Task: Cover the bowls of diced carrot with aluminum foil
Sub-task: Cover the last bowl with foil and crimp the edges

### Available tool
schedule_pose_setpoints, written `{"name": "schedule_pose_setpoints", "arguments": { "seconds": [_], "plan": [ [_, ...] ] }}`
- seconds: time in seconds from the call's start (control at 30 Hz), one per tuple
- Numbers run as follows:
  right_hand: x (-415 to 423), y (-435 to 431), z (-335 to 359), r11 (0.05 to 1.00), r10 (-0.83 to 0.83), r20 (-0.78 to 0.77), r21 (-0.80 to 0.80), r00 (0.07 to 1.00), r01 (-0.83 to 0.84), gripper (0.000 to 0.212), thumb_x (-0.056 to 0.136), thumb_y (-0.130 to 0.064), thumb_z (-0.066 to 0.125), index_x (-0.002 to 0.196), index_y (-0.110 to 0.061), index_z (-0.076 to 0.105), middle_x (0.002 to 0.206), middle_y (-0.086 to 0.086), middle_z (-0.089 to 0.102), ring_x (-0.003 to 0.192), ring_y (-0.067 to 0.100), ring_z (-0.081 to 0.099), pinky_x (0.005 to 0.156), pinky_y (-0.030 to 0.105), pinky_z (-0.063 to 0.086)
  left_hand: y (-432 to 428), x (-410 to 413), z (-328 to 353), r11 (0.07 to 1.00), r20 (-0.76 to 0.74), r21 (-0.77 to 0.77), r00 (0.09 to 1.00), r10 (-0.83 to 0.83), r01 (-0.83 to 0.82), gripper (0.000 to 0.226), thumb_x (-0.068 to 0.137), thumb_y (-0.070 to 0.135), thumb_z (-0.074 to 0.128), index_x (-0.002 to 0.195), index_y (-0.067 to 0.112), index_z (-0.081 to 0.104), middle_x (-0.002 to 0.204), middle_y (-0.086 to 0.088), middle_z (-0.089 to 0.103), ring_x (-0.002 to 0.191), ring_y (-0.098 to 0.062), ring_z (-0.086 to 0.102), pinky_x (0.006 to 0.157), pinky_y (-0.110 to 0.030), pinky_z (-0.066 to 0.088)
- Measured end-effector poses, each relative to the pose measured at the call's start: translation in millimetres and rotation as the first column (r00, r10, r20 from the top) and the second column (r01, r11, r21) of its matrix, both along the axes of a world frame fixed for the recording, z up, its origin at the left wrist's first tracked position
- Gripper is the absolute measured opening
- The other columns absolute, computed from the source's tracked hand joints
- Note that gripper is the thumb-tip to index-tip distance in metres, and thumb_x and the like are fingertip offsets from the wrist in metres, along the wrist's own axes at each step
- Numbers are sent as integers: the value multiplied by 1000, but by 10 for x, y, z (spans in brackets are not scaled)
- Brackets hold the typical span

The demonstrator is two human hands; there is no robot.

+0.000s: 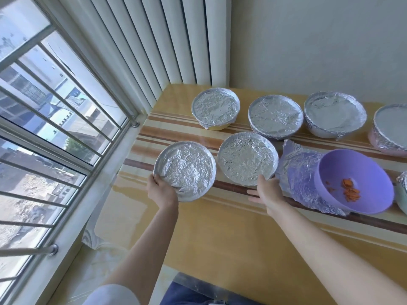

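Several foil-covered bowls stand on the table. My left hand [161,191] grips the near rim of the leftmost covered bowl [185,170]. Just beside it is another covered bowl [247,158]; my right hand [265,190] has straight fingers touching its near edge. To the right, an uncovered purple bowl [356,172] holds diced carrot [350,190] and rests on a loose sheet of aluminum foil [301,170]. More covered bowls [275,116] line the back of the table.
The striped yellow table [231,238] fills the right of the view. A barred window [55,128] and vertical blinds [154,40] are on the left. Another bowl's edge [403,192] shows at the far right. The wall is close behind the back row.
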State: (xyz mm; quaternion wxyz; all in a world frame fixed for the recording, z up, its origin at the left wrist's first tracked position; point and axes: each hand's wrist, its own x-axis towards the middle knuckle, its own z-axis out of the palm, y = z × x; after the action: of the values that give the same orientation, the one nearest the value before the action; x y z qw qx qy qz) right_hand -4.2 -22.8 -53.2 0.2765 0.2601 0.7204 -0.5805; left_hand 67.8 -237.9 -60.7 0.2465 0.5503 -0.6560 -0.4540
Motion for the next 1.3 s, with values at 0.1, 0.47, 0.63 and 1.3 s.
{"name": "schedule_pose_setpoints", "arguments": {
  "seconds": [0.1, 0.47, 0.63, 1.3],
  "plan": [
    [-81, 7, -58, 1000, -4, 24, 29, 1000, 4, 43, 101, -15, 32, 140, -1, 23, 144, 17, 36, 79, 25, 67, 61, 34, 55, -55, -188, -28, 995, 17, 26, 995, 96, -96, 32, 102, 15, 31, 106, -5, 57, 106, -23, 59, 97, -34, 54, 73, -29, 33],
    [-127, 41, -107, 994, 28, 16, 106, 999, -29, 43, 97, -7, 33, 138, 2, 24, 141, 19, 38, 79, 29, 66, 66, 40, 55, -79, -466, -68, 981, 124, 61, 977, 175, -184, 34, 102, 11, 29, 122, -9, 48, 124, -27, 53, 113, -39, 50, 80, -27, 31],
    [-106, 91, -107, 968, 168, 51, 182, 984, -175, 40, 100, -18, 30, 135, 0, 26, 124, 15, 52, 83, 29, 68, 64, 35, 54, -127, -421, -114, 988, 160, 103, 982, 101, -118, 32, 101, 10, 29, 121, -7, 47, 123, -26, 54, 112, -38, 51, 85, -34, 35],
    [421, 1541, 84, 944, -325, -141, 5, 935, 329, 28, 101, -25, 38, 118, -5, 48, 103, 14, 53, 75, 20, 59, 65, 41, 55, 1757, -246, -75, -212, 543, -524, 131, -830, 825, 51, 63, -5, 64, 111, 11, 54, 119, -11, 57, 116, -28, 48, 98, -39, 41]
  ]
}}
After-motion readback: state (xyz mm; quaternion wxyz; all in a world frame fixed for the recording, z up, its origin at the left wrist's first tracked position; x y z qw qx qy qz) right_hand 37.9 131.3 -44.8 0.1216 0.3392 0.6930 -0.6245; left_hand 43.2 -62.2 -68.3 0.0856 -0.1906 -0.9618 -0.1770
